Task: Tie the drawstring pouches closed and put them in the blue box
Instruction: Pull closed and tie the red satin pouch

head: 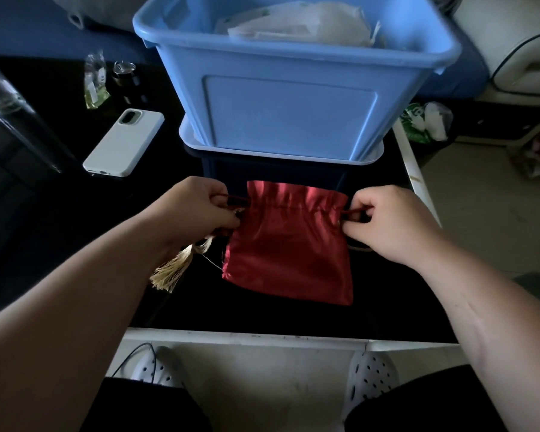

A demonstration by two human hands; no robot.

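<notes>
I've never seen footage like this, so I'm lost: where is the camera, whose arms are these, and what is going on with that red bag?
There is no machine here. A person wears one wide-angle camera on the head, and it looks down at their own bare arms. On the glossy black table rests a red satin drawstring pouch. The left hand pinches the dark red cord at one side of the pouch's gathered neck, and the right hand pinches it at the other side. A pale gold tassel hangs below the left hand. Behind the pouch stands a light blue plastic box with white items inside. A white-cased phone lies to the left.
</notes>
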